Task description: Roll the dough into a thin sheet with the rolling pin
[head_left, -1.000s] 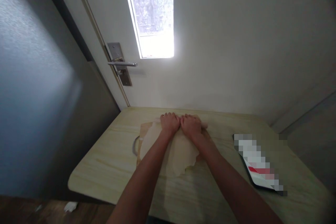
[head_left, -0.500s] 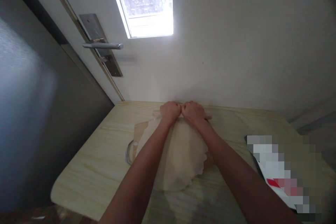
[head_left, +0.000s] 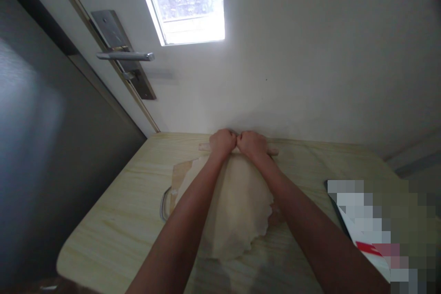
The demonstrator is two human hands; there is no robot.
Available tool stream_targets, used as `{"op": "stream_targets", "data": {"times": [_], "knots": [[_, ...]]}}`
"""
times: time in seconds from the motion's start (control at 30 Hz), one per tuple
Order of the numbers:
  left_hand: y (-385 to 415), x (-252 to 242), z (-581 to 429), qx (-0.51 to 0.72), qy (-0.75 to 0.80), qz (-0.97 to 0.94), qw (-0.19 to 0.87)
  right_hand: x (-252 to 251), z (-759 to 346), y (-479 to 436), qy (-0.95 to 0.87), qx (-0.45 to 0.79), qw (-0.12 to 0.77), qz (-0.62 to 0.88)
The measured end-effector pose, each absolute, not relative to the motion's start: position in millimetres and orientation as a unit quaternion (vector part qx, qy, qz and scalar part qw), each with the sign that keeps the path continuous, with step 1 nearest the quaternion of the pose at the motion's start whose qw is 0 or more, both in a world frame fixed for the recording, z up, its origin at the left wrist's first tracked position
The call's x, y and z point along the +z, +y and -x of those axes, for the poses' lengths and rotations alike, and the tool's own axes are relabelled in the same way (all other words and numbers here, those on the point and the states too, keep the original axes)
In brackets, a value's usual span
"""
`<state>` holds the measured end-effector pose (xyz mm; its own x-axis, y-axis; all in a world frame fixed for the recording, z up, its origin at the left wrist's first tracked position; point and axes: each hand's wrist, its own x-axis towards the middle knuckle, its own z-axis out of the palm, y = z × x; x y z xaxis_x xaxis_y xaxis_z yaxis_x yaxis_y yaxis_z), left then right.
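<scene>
Where the view begins at left, a dark, smooth panel (head_left: 62, 147) carries a blurred sheen. The desk (head_left: 103, 229) shows a pale wood-grain top with a rounded near corner. Behind it stands a matt, light-coloured door (head_left: 292, 59), fitted with a metal lever handle (head_left: 126, 56) on a rectangular plate. A curved metal loop (head_left: 162, 206) adjoins the left edge of a tan, flat board (head_left: 179, 177), largely covered. Above, a bright glass pane (head_left: 188, 0) has a mottled surface. The left hand (head_left: 222, 141) has its grip curled around a slim, pale, cylindrical rolling pin (head_left: 273, 152), close to the desk's far edge. A thin, floppy dough sheet (head_left: 237, 206), ragged at the margin, lies over the board between the forearms, its far end at the pin. The right hand (head_left: 253, 142), touching the left, likewise has its grip wrapped around the pin, whose ends project outside both hands. At far right lies a flat, dark-edged item (head_left: 349, 227), white with a red band; pixel blocks mask much of its face, leaving any lettering unreadable.
</scene>
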<state>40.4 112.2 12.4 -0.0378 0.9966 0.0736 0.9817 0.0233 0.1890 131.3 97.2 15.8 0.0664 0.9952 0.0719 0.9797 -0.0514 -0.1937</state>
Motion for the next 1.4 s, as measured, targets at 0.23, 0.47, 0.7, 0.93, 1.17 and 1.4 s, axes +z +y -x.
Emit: {"op": "stream_targets", "data": {"times": [0.23,0.47,0.7,0.93,1.17,1.4], "knots": [[93.4,12.0,-40.1,0.093,0.705,-0.703,0.006,10.1,-128.6,78.2,-0.683,-0.008,0.123,0.720],[62.9,9.3,-35.5,0.105,0.662,-0.740,-0.053,6.7,-127.6,44.5,-0.713,-0.057,0.146,0.684],[35.4,6.5,-31.0,0.145,0.652,-0.739,-0.087,4.0,-127.1,19.0,-0.735,-0.078,0.163,0.653],[9.8,2.5,-14.9,0.149,0.598,-0.782,-0.092,-3.4,-136.2,3.5,-0.775,-0.102,0.171,0.600],[-32.9,-13.4,21.1,0.139,0.585,-0.795,-0.078,-6.5,-149.9,-2.8,-0.819,-0.073,0.194,0.535],[-62.6,-10.2,60.6,0.074,0.637,-0.767,-0.023,-4.9,-149.4,-4.1,-0.811,-0.054,0.195,0.550]]}}
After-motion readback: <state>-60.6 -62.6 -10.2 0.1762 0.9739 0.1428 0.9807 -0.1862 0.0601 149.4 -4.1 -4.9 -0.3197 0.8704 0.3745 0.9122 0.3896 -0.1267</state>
